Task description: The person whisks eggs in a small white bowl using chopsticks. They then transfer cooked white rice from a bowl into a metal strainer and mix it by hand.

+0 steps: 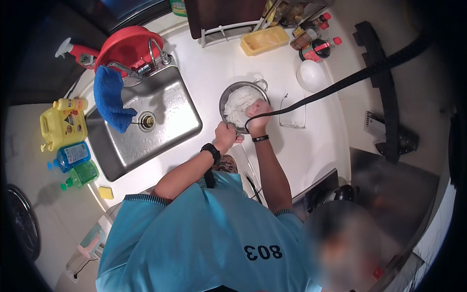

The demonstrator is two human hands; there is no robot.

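Observation:
A round metal bowl [222, 95] with a loop handle stands on the white counter before me, holding a lumpy white dough or flour mass [239, 100]. My left hand [225, 135], with a black watch on its wrist, grips the bowl's near edge; the exact grip on the rim or a handle is partly hidden. Inside the bowl, at its right side, my right hand [258, 109] is curled into the white mass, its fingertips hidden. A black strap or cable crosses the view over this hand. Just right of the bowl lies a clear rectangular container [293, 115].
Left is a steel sink [171, 106] with a blue cloth [109, 98] over the faucet and a red basin [124, 43] behind. Several soap bottles line its far left. A yellow tray [265, 40], sauce bottles [315, 50] and a white bowl [312, 76] stand back right.

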